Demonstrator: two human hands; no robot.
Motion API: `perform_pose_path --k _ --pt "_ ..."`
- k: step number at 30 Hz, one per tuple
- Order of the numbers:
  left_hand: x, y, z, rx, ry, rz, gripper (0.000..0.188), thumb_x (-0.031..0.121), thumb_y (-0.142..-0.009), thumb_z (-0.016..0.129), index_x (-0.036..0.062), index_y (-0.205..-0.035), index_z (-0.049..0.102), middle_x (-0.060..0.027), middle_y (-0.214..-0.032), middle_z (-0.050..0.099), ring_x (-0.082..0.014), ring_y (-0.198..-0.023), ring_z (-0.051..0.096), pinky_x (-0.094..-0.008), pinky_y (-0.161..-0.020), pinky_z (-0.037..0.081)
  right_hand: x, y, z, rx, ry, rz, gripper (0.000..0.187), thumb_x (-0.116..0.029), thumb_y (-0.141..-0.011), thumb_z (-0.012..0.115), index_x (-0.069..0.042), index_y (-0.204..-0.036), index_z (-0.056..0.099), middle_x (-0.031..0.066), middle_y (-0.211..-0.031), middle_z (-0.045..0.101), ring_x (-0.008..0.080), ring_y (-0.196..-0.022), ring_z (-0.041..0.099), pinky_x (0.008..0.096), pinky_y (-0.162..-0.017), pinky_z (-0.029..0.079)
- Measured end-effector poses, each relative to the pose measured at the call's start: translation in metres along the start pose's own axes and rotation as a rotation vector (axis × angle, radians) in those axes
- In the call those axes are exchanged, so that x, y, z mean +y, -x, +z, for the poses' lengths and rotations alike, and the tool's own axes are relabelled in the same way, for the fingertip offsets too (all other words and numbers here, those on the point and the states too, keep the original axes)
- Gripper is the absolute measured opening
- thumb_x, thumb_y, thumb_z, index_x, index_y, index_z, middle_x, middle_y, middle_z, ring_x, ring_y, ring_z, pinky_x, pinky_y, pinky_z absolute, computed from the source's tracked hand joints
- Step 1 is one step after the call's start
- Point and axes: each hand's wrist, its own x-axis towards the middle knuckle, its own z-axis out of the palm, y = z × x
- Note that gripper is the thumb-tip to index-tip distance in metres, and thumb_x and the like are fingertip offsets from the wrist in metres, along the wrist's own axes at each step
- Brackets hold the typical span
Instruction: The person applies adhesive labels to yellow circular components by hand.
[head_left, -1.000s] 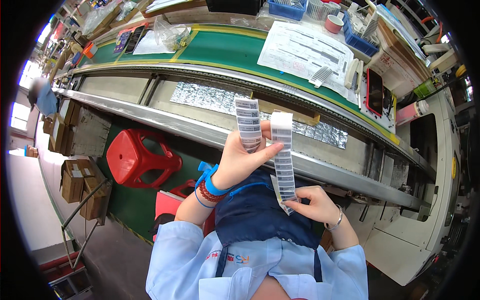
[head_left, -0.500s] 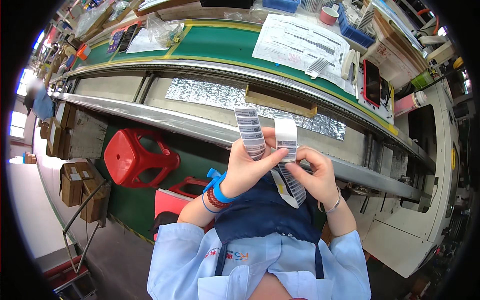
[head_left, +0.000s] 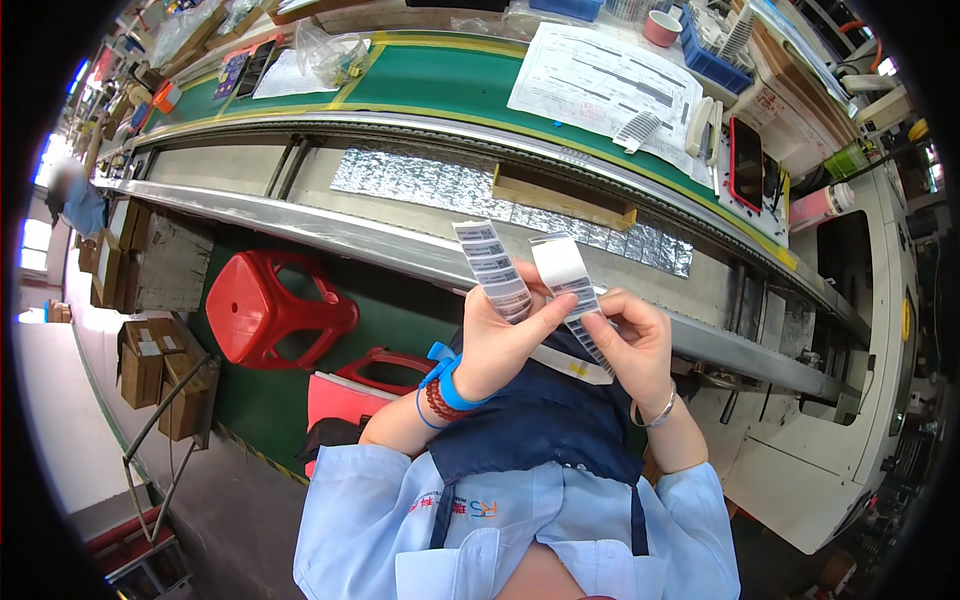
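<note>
A strip of printed labels (head_left: 492, 268) on white backing loops between my hands, its left end curling up beyond my fingers. My left hand (head_left: 498, 340) is closed on it, thumb pressed on the right-hand stretch just below a blank white part (head_left: 561, 260). My right hand (head_left: 640, 345) pinches the same strip lower down between thumb and fingers. A pale tail of backing with a yellow mark (head_left: 572, 366) hangs below, over my dark apron (head_left: 530, 425). A blue wrist strap (head_left: 452, 385) and red beads sit on my left wrist, a silver bangle on my right.
A metal-railed conveyor (head_left: 400, 235) crosses ahead, holding silvery sheets (head_left: 420, 180) and a shallow cardboard tray (head_left: 560, 205). On the green bench (head_left: 450, 80) lie printed papers (head_left: 605, 85) and a red-edged phone (head_left: 746, 165). A red stool (head_left: 250, 310) stands left; a pale machine (head_left: 830, 440) stands right.
The strip's upper ends have tilted to the left. My right hand has slid up along the strip, and the hanging tail has swung and shortened in view.
</note>
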Motion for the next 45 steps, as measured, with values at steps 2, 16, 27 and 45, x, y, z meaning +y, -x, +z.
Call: perform_pose_path --k 2,16,27,45 --pt "-0.001 0.002 -0.001 0.015 0.011 -0.009 0.02 -0.001 -0.073 0.065 -0.0011 -0.089 0.053 -0.0024 -0.074 0.059 -0.0037 -0.064 0.053 -0.017 -0.056 0.042 0.0 0.001 0.001 0.022 -0.015 -0.012 0.006 -0.002 -0.078 0.061 0.003 -0.079 0.057 0.002 -0.074 0.053 0.0052 -0.064 0.047 0.0181 -0.056 0.037" --pt "-0.004 0.003 0.005 0.085 0.024 0.027 0.018 0.0 -0.075 0.065 -0.0007 -0.089 0.054 0.0011 -0.068 0.055 -0.0015 -0.058 0.048 -0.0157 -0.052 0.038 0.002 0.004 0.004 0.076 -0.084 -0.039 0.01 0.002 -0.077 0.061 0.006 -0.086 0.061 0.0041 -0.078 0.056 0.0052 -0.066 0.049 0.0167 -0.055 0.038" --pt "-0.001 0.001 -0.001 -0.005 -0.116 0.191 0.028 -0.005 -0.074 0.062 -0.0031 -0.101 0.054 0.0 -0.075 0.058 0.002 -0.052 0.036 -0.0144 -0.047 0.031 0.01 0.006 0.002 0.019 -0.128 0.023 0.013 0.007 -0.074 0.061 0.002 -0.085 0.056 0.0034 -0.084 0.056 0.0072 -0.076 0.053 0.019 -0.067 0.042" --pt "-0.002 -0.001 -0.006 0.069 -0.014 0.062 0.023 -0.001 -0.075 0.063 -0.0019 -0.096 0.054 0.0011 -0.068 0.054 0.0003 -0.055 0.043 -0.0154 -0.05 0.036 0.01 0.008 0.001 0.01 -0.222 0.099 0.018 0.003 -0.076 0.061 0.002 -0.092 0.054 0.0023 -0.085 0.056 0.0063 -0.075 0.053 0.019 -0.067 0.043"
